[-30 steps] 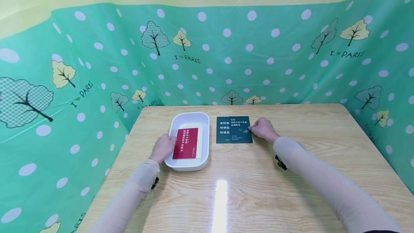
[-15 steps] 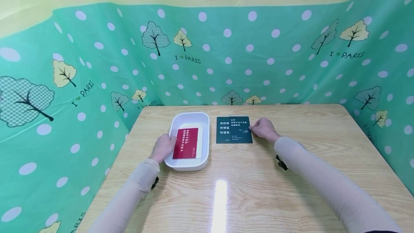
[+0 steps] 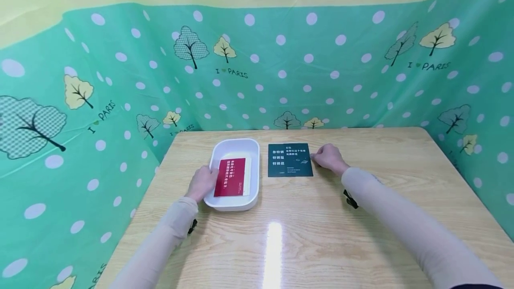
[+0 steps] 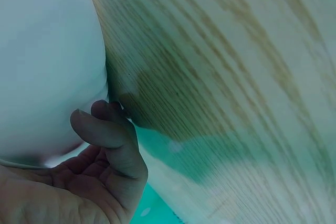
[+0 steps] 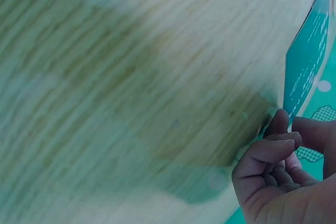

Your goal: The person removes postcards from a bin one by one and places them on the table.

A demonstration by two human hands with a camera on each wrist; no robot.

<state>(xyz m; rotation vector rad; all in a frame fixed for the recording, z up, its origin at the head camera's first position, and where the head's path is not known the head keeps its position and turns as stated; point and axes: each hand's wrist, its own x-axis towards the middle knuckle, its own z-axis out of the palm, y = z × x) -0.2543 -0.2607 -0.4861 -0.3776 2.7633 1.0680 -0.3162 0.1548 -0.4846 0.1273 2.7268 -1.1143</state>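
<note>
Found one white tub (image 3: 230, 208) on the wooden table (image 3: 313, 244), with a red booklet (image 3: 230, 177) lying inside. Verified in the head view alone: that booklet, plus a pale strip (image 3: 247, 177) along its right edge (too small to identify). Located one dark green card (image 3: 290, 159) on the table, just right of the tub, without contact. Observed the left hand (image 3: 202, 183) gripping the tub's left rim. Exposed only by the left wrist view: curled fingers (image 4: 100, 129) against the tub's outer wall. Observed the right hand (image 3: 329, 158) pinching the card's right edge; in the right wrist view, thumb and forefinger at that edge, other fingers folded toward the palm (hidden in the head view). Cannot tell any lift of the card.

Counted: two hands, two pale sleeves (image 3: 413, 231), two black wrist pieces (image 3: 350, 200), one tub, one booklet, one card. Counted also three rows of large white characters (image 3: 278, 158) on the card's left half, and behind everything a green dotted cloth (image 3: 341, 97).
</note>
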